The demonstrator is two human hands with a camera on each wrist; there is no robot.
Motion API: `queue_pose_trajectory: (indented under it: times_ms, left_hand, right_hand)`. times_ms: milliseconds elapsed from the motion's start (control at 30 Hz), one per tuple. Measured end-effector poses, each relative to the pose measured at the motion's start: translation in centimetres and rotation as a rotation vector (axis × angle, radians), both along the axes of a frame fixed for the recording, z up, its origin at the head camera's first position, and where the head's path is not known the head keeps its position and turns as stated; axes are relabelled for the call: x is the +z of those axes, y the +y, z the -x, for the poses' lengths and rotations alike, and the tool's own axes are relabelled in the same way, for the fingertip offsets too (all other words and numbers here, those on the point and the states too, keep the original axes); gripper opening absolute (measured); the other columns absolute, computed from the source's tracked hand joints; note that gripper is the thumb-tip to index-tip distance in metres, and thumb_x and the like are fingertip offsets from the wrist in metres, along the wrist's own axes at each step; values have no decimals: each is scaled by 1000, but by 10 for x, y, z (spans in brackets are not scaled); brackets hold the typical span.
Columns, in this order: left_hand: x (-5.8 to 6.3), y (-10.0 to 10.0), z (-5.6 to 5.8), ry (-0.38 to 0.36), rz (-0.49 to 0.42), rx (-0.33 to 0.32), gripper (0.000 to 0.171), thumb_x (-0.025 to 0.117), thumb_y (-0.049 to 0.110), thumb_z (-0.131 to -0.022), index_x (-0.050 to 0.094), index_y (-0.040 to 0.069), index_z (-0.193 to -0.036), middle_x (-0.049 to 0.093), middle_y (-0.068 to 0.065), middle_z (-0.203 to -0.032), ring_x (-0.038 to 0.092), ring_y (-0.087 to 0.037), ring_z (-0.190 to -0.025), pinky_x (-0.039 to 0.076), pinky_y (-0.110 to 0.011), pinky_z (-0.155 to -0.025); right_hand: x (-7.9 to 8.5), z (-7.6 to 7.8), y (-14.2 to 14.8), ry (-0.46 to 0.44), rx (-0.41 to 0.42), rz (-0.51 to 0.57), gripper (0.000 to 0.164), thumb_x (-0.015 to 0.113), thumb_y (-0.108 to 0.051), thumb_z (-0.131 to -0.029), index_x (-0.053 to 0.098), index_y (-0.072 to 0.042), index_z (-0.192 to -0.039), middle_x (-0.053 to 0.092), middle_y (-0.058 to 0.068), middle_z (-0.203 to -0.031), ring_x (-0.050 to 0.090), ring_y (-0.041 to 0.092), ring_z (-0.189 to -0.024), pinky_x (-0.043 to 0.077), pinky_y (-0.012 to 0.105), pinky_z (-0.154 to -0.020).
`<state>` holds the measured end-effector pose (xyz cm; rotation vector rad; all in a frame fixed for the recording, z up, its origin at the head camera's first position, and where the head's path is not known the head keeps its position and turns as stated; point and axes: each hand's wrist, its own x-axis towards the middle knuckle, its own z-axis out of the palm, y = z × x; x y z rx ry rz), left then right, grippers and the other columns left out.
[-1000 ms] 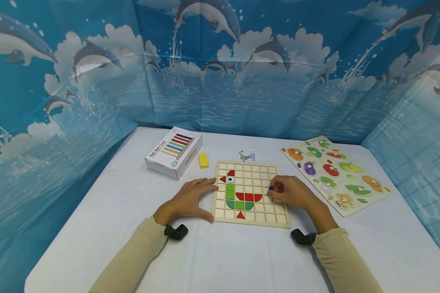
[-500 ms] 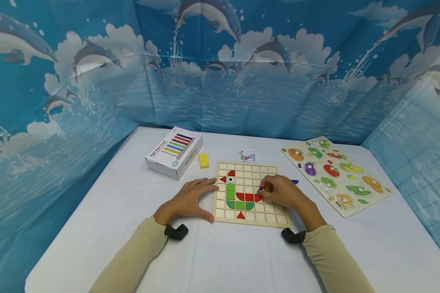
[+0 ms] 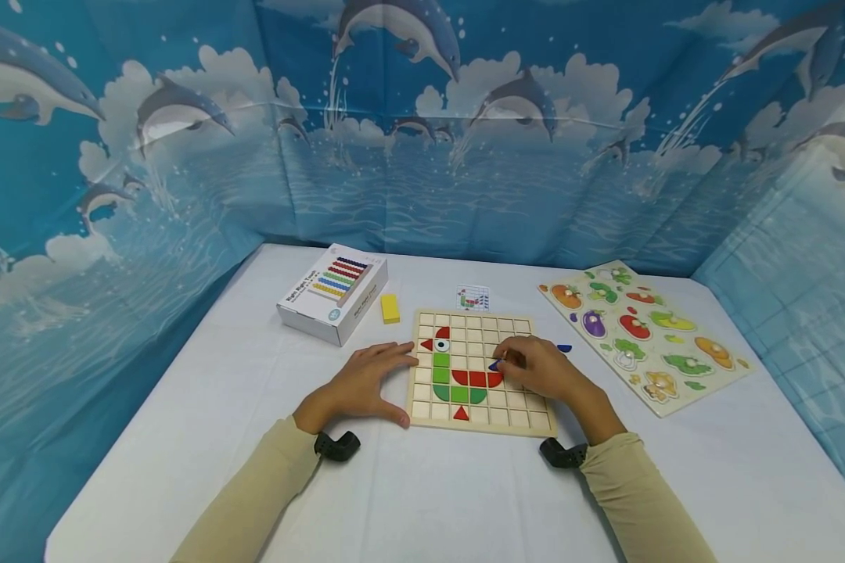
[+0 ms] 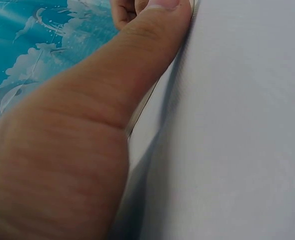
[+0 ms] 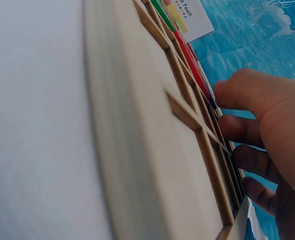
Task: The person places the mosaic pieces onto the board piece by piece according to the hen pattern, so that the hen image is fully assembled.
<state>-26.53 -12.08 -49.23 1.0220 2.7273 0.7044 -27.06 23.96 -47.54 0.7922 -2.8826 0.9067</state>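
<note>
A wooden grid board (image 3: 484, 428) lies on the white table with red and green pieces set in its cells, forming a bird-like figure with a round eye piece (image 3: 441, 345). My left hand (image 3: 361, 383) rests at the board's left side, fingers spread along the edge and thumb near the lower corner. With thumb and fingertips my right hand (image 3: 538, 367) pinches a small blue triangle piece (image 3: 494, 365) low over a cell just above the red row (image 3: 477, 379). In the right wrist view, the right hand (image 5: 267, 130) has curled fingers close over the grid, largely covering the piece.
A blue half-round piece (image 3: 564, 348) lies right of the board. Behind stand a white box (image 3: 334, 293), a yellow block (image 3: 390, 309) and a small picture card (image 3: 472, 298). A vegetable puzzle board (image 3: 644, 332) lies at the right. A dolphin-print curtain (image 3: 422, 180) hangs behind the table.
My right hand has moved left over the board with the blue triangle piece, to the cell above the red row. This uncovers the blue half-round piece. My left hand has stayed put.
</note>
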Motion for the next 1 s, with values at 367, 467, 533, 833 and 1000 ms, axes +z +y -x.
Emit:
queue_pose_trajectory:
  times_ms: [367,467,533,833,1000]
  left_hand:
    - [0,0,2,11,2,0,105,78,78,-64,46,31,-151,22,12,-166,18,-20,-151,19,-47,-117]
    - [0,0,2,7,0,1,105,78,79,-63,46,31,-152,22,12,-166,18,-20,-151,19,-47,-117]
    - [-1,0,2,6,-3,1,106,78,79,-63,46,31,-152,22,12,-166,18,-20,-151,19,-47,-117]
    - [-3,0,1,4,6,10,106,78,79,-63,45,32,-152,23,12,-166,18,-19,-150,18,-46,-117]
    - [-2,0,1,5,3,9,106,79,78,-63,45,31,-152,23,12,-166,18,-20,-151,19,-46,-117]
  right_hand:
    - [5,-2,0,58,60,-4,16,69,-6,-96,73,-18,-105,67,-6,-100,56,17,-88,48,41,-82]
    - [6,-2,0,60,64,-7,15,69,-5,-96,73,-17,-105,68,-6,-101,57,17,-89,48,42,-84]
    - [6,-2,0,58,64,-5,15,69,-5,-96,74,-17,-105,68,-6,-101,57,17,-90,49,43,-85]
    - [7,-4,0,-4,48,25,15,67,-6,-98,73,-15,-108,67,-3,-102,56,19,-91,48,42,-84]
    - [13,-5,7,-60,-3,50,16,64,-9,-100,72,-11,-114,67,1,-110,57,20,-96,50,44,-88]
